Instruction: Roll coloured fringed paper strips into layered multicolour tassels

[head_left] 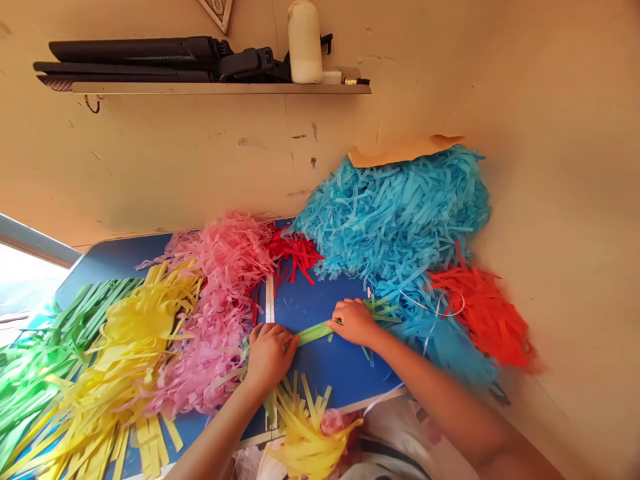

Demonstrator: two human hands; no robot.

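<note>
A narrow band of light green tissue paper [319, 331] stretches between my hands just over the blue table. Its left end disappears under my left hand [270, 351], whose fingers are closed on it. My right hand [354, 321] pinches the other end, and cut green fringe strips [383, 309] spread out beyond it. Pink fringed tissue [210, 320] lies close to the left hand. Below the hands, a yellow fringed tissue bunch [315, 433] rests at the table's near edge, by my lap.
Blue fringed tissue [400, 213] is heaped at the back right, with red tissue [485, 313] beside it. Yellow tissue [135, 333] and green tissue [45, 360] cover the left side. A white string [439, 308] loops at right. Above, a wall shelf [225, 88] carries black items and a white bottle [305, 43].
</note>
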